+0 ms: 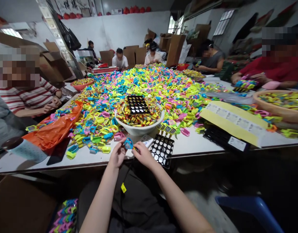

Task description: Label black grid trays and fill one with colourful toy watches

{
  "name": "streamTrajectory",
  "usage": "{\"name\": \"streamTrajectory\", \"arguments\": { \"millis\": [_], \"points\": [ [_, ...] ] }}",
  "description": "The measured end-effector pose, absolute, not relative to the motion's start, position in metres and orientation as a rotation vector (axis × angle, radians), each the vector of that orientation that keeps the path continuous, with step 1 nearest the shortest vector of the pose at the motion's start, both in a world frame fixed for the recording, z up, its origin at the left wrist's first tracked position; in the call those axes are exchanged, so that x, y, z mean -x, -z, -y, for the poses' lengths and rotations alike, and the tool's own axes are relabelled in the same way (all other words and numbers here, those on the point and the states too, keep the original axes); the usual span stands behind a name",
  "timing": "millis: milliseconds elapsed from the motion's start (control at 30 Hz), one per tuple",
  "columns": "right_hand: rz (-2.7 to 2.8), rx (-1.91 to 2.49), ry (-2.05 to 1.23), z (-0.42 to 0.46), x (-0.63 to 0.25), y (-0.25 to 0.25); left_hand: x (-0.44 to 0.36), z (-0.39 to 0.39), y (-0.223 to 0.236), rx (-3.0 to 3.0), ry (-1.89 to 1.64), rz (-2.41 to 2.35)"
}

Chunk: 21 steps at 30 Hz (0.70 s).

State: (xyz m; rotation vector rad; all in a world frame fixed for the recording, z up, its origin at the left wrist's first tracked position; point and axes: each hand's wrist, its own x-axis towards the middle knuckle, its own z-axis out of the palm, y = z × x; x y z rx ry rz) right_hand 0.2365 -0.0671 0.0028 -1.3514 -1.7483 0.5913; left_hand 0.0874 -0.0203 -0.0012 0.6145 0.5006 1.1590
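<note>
Holding a small blue plastic piece [128, 143] at the table's near edge, the left hand [118, 154] pinches it between thumb and fingers. The right hand [144, 154] meets it from the other side, fingertips closed on something small and yellow — too small to make out fully. Just beyond the hands, a white bowl [139, 130] brims with small red and yellow pieces, a black grid tray [138, 105] resting on top. A second black tray [162, 149] lies beside the right hand, overhanging the edge. Behind spreads a wide heap of blue, pink and yellow-green plastic pieces [149, 81].
</note>
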Motion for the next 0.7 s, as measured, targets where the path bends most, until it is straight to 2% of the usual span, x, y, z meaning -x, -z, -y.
{"name": "streamTrajectory", "arguments": {
  "millis": [167,267,433,567,700],
  "points": [
    [1.730,1.434,-0.648,0.087,-0.244,0.002,-0.090,0.024,-0.001,-0.738,-0.983,-0.496],
    [1.489,1.564,-0.609,0.099,-0.273,0.010,-0.092,0.023,-0.002,-0.798,-0.893,-0.548],
    [0.978,1.699,-0.357,0.105,-0.362,0.023,-0.094,0.019,-0.001,-0.816,-0.920,-0.638],
    [0.846,1.759,-0.392,0.094,-0.420,0.035,-0.094,0.019,-0.002,-0.818,-0.913,-0.650],
    [0.895,1.840,-0.435,0.077,-0.434,0.047,-0.093,0.022,-0.005,-0.823,-0.913,-0.636]
  ]
}}
